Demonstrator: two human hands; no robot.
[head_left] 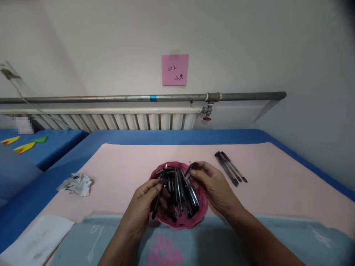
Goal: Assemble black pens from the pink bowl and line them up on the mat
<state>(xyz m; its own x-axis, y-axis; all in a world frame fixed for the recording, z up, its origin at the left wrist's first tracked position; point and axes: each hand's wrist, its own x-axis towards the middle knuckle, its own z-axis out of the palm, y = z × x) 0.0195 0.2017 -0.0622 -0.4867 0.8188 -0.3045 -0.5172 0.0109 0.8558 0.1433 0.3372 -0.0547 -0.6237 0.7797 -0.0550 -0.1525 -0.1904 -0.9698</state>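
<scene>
Teal cloth [213,242] lies nearest us; above the pink basket [184,223] of pen parts [179,192], our left hand [142,203] pinches a black pen [156,207], our right hand [212,184] a dark piece [190,168] (partly hidden).

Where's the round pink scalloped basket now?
In the head view, the basket sits lower centre, between the left hand and right hand, left of the loose slim black pens.
</scene>
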